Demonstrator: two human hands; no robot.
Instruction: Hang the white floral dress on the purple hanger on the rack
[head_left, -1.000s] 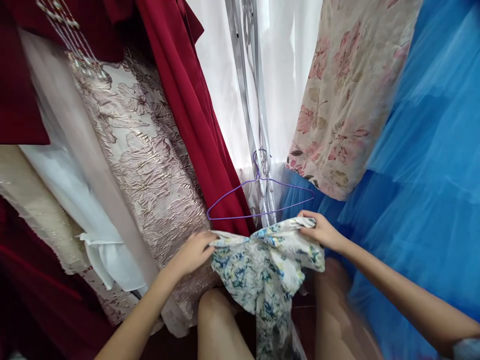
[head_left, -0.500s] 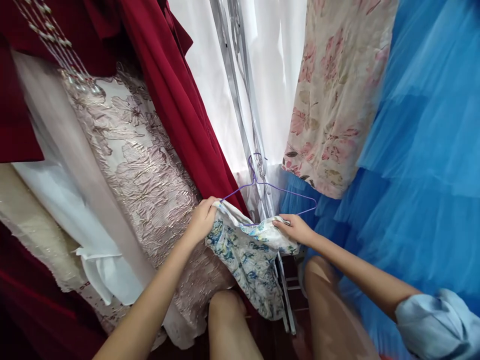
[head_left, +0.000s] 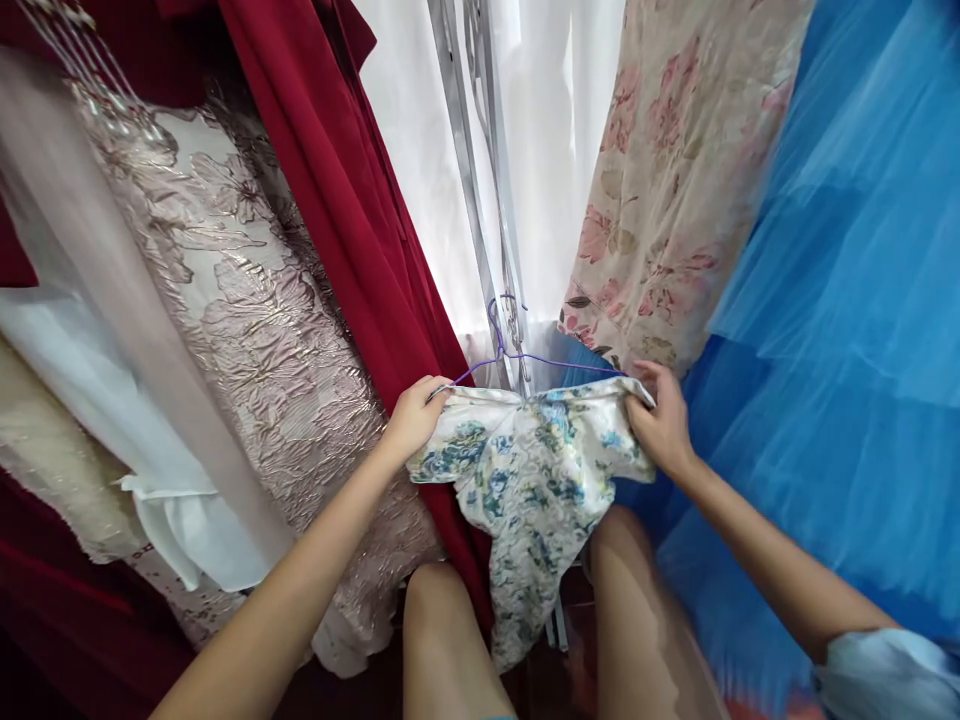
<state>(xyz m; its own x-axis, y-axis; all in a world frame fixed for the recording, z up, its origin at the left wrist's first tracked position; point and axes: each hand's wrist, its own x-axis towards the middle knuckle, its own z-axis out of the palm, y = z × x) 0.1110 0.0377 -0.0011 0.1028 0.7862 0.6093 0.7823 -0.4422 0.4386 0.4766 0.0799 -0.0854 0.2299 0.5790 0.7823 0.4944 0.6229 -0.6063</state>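
A white blouse with a blue and green floral print (head_left: 536, 470) hangs spread out between my two hands. Inside its neckline is a thin purple hanger (head_left: 555, 361), whose hook stands up in front of the metal rack posts. My left hand (head_left: 415, 418) is closed on the blouse's left shoulder, by that end of the hanger. At the opposite shoulder, my right hand (head_left: 661, 418) pinches the fabric, thumb in front. The hanger's lower bar is hidden by the cloth.
On the left hang a dark red garment (head_left: 322, 190) and a shiny pink brocade dress (head_left: 255, 300). A cream dress with pink flowers (head_left: 660, 190) and a blue tulle dress (head_left: 847, 300) hang on the right. Metal posts (head_left: 469, 150) rise before a white curtain (head_left: 540, 120).
My right hand has moved right and up, drawing the blouse over the right end of the hanger. The blouse now hangs level and spread. The left hand stays at its shoulder.
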